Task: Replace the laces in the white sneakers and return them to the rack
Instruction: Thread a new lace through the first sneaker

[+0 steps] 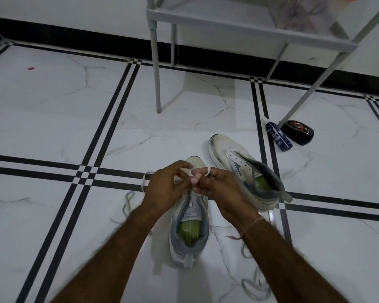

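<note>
Down on the white marble floor (53, 127), close to where the black tile lines cross, the near sneaker (189, 232) sits upright. Its heel points at the camera and a green insole shows inside.

Both hands are together right above its front. The left hand (162, 189) and the right hand (223, 191) meet fingertip to fingertip, and each pinches the pale lace (209, 169). A small loop of it pokes up over the right hand's knuckles, and another loop shows past the outer side of the left hand. Exactly which eyelet it runs through is hidden by the fingers. A thin thread (253, 224) circles the right wrist.

Just beside and beyond, to the right, the second sneaker (228, 158) is tipped over on its side with its toe pointing away. Its row of eyelets and grey collar face us.

Two loose laces lie on the floor: a grey lace (127, 200) left of the near sneaker, and another lace (253, 283) curled near the right forearm.

At the far edge of the floor, against the black skirting, stands the grey rack (184, 16) (its shelf contents are too blurred to call). At the foot of its right front leg, a blue tube (279, 137) lies beside a black tin (298, 132).
</note>
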Demonstrator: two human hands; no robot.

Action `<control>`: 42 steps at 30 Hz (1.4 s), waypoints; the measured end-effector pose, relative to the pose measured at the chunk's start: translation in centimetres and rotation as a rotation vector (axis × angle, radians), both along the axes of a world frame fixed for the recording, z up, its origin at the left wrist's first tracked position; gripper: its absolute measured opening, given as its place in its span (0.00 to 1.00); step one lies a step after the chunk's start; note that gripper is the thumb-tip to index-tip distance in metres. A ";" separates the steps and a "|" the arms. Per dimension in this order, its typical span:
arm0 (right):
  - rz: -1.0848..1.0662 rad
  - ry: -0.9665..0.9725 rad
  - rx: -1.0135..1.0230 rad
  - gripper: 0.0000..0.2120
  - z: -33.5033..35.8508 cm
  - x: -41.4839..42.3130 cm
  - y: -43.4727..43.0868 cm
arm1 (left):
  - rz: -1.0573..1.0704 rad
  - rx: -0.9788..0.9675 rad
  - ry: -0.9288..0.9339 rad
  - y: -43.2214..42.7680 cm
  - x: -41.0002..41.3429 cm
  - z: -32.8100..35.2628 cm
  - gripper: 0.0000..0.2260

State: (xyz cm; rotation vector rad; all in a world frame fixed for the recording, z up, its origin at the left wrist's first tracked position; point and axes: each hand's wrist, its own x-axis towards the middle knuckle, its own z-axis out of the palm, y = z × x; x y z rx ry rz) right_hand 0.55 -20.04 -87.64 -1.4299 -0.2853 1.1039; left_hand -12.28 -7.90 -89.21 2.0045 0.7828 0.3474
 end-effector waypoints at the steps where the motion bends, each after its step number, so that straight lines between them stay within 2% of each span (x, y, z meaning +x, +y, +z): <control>1: -0.016 0.011 -0.004 0.05 0.0 0.0 0.0 | -0.009 -0.043 -0.029 0.0 0.0 -0.3 0.10; 3: -0.065 0.000 -0.042 0.06 -0.2 0.0 -0.1 | 0.035 0.010 -0.028 0.7 -0.8 -0.6 0.11; 6: -0.089 -0.032 -0.092 0.07 -0.7 0.4 -0.3 | 0.088 0.081 0.072 2.4 -2.6 -0.9 0.13; 8: -0.049 -0.027 -0.083 0.07 -0.8 0.6 -0.5 | 0.132 0.195 0.165 2.8 -3.0 -1.0 0.15; 10: -0.027 -0.044 -0.062 0.07 -0.7 0.3 -0.8 | 0.109 0.266 0.134 2.1 -2.5 -1.0 0.14; 11: -0.023 -0.080 -0.061 0.09 -0.7 0.1 -0.8 | 0.054 0.225 0.073 1.4 -2.0 -1.1 0.13; 13: -0.005 -0.191 -0.084 0.11 -0.9 -0.1 -0.8 | -0.038 -0.074 -0.053 -0.5 -0.5 -0.7 0.12; 15: 0.039 -0.230 -0.072 0.08 -0.9 -0.1 -0.6 | -0.010 -0.252 -0.145 -1.3 0.3 -0.8 0.06; 19: 0.061 -0.242 -0.064 0.04 -0.5 0.1 -0.4 | 0.069 -0.204 -0.187 -0.7 0.1 -1.0 0.02; 24: 0.064 -0.450 -0.184 0.04 -1.3 0.2 -0.9 | 0.089 -0.159 -0.119 -0.4 0.1 -1.6 0.01; 25: 0.072 -0.492 -0.238 0.05 -1.7 0.2 -1.4 | 0.099 -0.149 -0.100 -0.3 0.1 -2.0 0.02; 28: 0.233 -0.620 -0.429 0.22 -2.4 -0.2 -2.5 | 0.109 -0.098 0.028 -0.3 0.1 -3.1 0.06; 29: 0.262 -0.656 -0.456 0.24 -2.5 -0.5 -2.4 | 0.104 -0.081 0.073 -0.4 0.0 -3.2 0.06; 34: 0.167 -0.794 -0.479 0.12 -2.8 -0.5 -1.5 | 0.040 -0.053 0.147 -1.1 0.3 -3.7 0.06; 42: 0.117 -0.642 -0.374 0.09 -4.0 0.2 -2.8 | 0.006 -0.025 0.181 -1.7 1.1 -3.9 0.07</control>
